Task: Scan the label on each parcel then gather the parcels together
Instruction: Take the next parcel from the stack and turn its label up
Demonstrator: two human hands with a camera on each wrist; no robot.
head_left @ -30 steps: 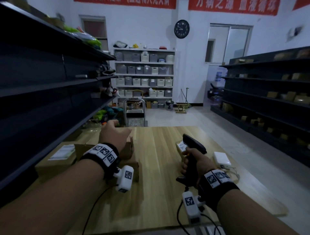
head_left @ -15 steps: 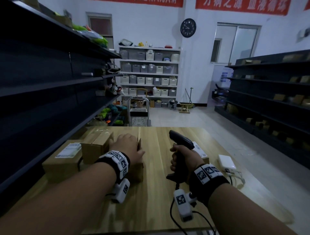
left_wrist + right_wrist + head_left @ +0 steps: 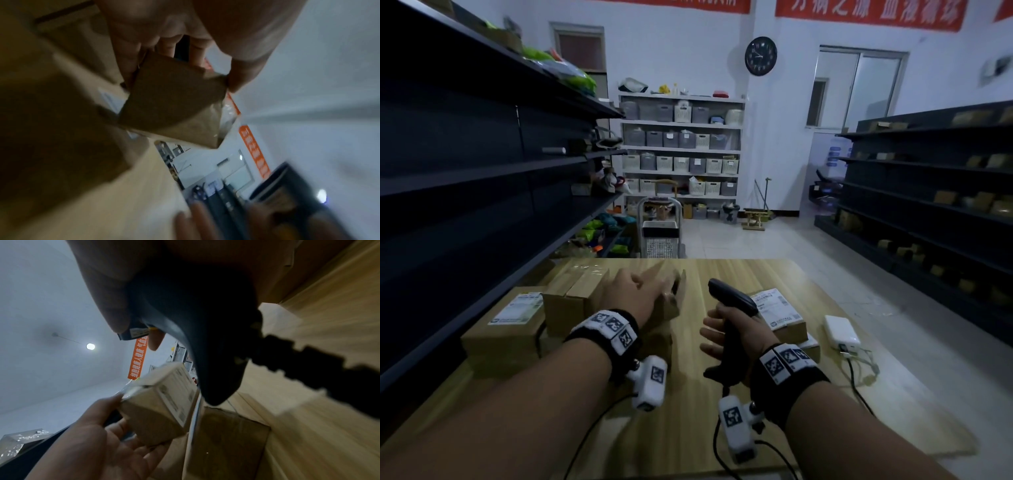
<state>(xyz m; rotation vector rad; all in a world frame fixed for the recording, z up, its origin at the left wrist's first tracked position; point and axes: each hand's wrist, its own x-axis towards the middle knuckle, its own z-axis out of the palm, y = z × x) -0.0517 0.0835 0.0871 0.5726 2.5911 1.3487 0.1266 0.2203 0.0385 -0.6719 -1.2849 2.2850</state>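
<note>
My left hand [image 3: 635,294] grips a small brown cardboard parcel [image 3: 158,404] at centre frame, my right hand [image 3: 736,329] clasps the black handheld scanner [image 3: 732,301], and the labelled parcels [image 3: 779,313] lie ungathered on the wooden table [image 3: 688,411], so scanning seems unfinished.

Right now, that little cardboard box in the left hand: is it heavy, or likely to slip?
Probably light: the left hand lifts the small box by fingertips alone. It looks stiff, since its edges stay sharp. Slipping seems possible, as shiny tape covers one end and only a corner is pinched.
</note>
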